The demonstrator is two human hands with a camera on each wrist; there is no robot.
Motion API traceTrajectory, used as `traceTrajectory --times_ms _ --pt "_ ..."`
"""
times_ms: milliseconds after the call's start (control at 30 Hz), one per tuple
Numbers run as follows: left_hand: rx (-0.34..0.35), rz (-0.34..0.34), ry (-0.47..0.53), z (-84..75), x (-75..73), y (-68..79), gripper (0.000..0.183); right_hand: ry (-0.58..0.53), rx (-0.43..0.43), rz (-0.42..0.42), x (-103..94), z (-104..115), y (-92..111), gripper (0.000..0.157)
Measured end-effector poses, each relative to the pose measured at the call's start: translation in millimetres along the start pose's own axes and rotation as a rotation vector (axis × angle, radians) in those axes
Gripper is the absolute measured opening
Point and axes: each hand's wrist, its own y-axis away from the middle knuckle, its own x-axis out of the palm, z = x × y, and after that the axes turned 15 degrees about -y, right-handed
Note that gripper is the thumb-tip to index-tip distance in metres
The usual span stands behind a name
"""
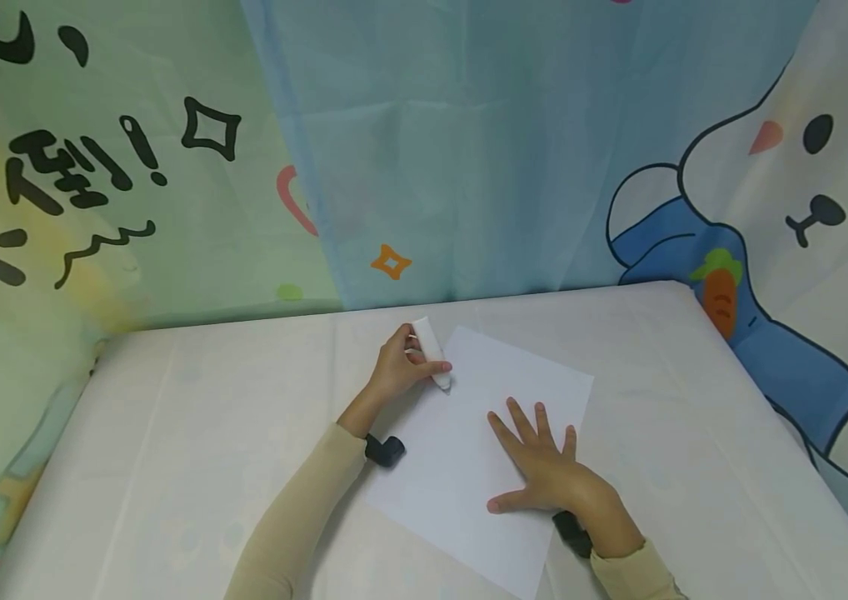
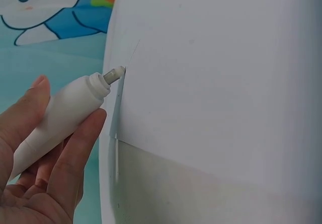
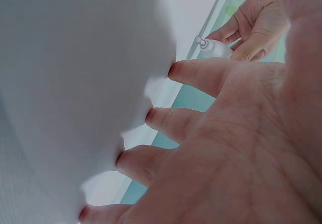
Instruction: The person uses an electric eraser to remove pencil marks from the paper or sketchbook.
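My left hand (image 1: 396, 367) grips a white electric eraser (image 1: 430, 348) between thumb and fingers, near the far left edge of a sheet of white paper (image 1: 454, 467). In the left wrist view the eraser's grey holder and small white tip (image 2: 119, 71) point at the paper, beside a faint thin line (image 2: 135, 50). Whether the tip touches the sheet I cannot tell. Lower on the paper's right side, my right hand (image 1: 547, 477) rests with its fingers spread; in the right wrist view its fingertips (image 3: 173, 71) press on the sheet.
The paper lies slanted on a white-covered table (image 1: 229, 400). A printed cloth backdrop (image 1: 454, 158) with a cartoon animal stands behind the table's far edge. Black wrist straps (image 1: 385, 451) show below both hands.
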Motion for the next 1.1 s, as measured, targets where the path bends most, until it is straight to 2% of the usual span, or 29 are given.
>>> traceTrajectory --times_ms 333,700,1100 --pt "0.01 0.021 0.007 1.0 -1.3 2.1 0.053 -0.014 0.008 0.01 -1.6 2.6 0.9 0.117" --pt "0.007 0.01 -0.025 3.4 -1.7 3.2 0.052 -0.007 -0.004 0.004 0.2 -2.1 -1.1 0.118" --pt "0.014 0.028 -0.004 4.0 -1.7 3.4 0.053 0.001 -0.009 -0.004 0.8 -2.0 -1.4 0.118"
